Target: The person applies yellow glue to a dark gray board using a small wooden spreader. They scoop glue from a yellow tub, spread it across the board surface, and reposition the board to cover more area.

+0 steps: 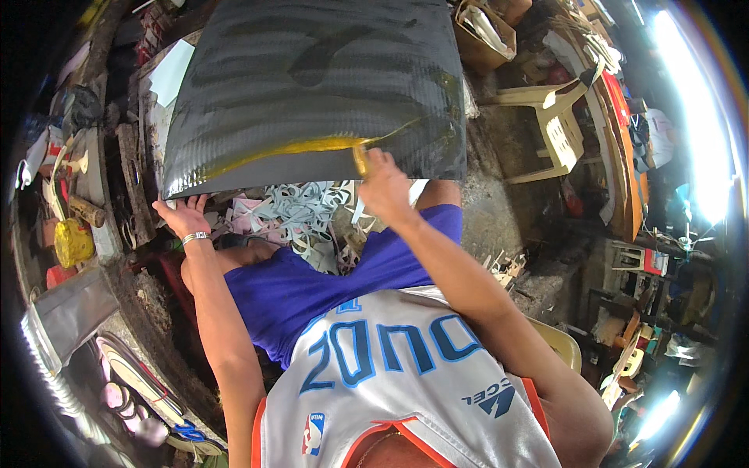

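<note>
A large black ribbed sheet (pixel 312 93) lies in front of me, with dark wet-looking smears over its far part. Along its near side runs a thick band of yellow glue (pixel 289 147), thinning toward the right. My right hand (pixel 384 186) is closed around a small yellow-coated spreader (pixel 360 160), whose exact kind is hard to make out. The spreader touches the right end of the band. At the sheet's near left corner, my left hand (pixel 186 217) rests against the edge with its fingers apart, some tips tucked at the edge.
Pale cut scraps (pixel 300 210) are heaped below the sheet, between my knees. A cream plastic chair (pixel 558 132) stands to the right, near a cardboard box (pixel 485 39) at the far right. Left are a wooden bench (pixel 133 183), a yellow lump (pixel 74 242) and blue-handled scissors (pixel 187 431).
</note>
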The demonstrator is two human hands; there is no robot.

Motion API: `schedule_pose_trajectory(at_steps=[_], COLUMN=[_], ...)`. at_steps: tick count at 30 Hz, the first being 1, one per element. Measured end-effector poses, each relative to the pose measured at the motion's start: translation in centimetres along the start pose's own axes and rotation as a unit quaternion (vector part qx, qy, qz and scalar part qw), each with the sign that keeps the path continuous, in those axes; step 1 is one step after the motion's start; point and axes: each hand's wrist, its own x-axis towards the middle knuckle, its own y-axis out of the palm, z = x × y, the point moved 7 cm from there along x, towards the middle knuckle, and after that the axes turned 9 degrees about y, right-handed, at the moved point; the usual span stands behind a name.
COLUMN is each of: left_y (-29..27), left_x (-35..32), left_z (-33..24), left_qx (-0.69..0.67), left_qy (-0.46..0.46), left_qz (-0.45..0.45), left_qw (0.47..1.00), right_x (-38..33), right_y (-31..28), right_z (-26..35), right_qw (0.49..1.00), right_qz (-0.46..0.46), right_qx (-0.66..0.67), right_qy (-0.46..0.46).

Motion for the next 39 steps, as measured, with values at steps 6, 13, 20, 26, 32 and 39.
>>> schedule_pose_trajectory(at_steps=[6, 13, 20, 26, 32, 39], left_y=[-0.3, -0.8, -1.0, -1.3, -1.3, -1.9], left_x=[0.0, 0.7, 0.7, 1.1, 0.8, 0.6], left_z=[-0.1, -1.0, -0.5, -0.6, -1.2, -2.3], left_qx=[-0.016, 0.000, -0.023, -0.059, -0.071, -0.101], left_qy=[-0.036, -0.066, -0.034, -0.036, -0.048, -0.061], left_qz=[-0.022, 0.024, 0.004, 0.047, 0.050, 0.072], left_qw=[0.999, 0.998, 0.999, 0.996, 0.995, 0.990], right_x=[-2.4, 7.3, 3.6, -4.3, 2.5, 10.6], right_y=[-0.6, -8.9, 2.1, 8.9, 3.4, -6.3], right_z=[6.1, -0.6, 4.8, 16.1, 12.3, 1.1], right_qw=[0.994, 0.996, 0.997, 0.981, 0.980, 0.985], right_qz=[0.046, -0.029, 0.069, 0.167, 0.158, 0.017], right_qx=[0.032, 0.047, -0.016, 0.094, 0.125, 0.095], right_qy=[-0.096, 0.071, -0.005, -0.033, 0.001, 0.142])
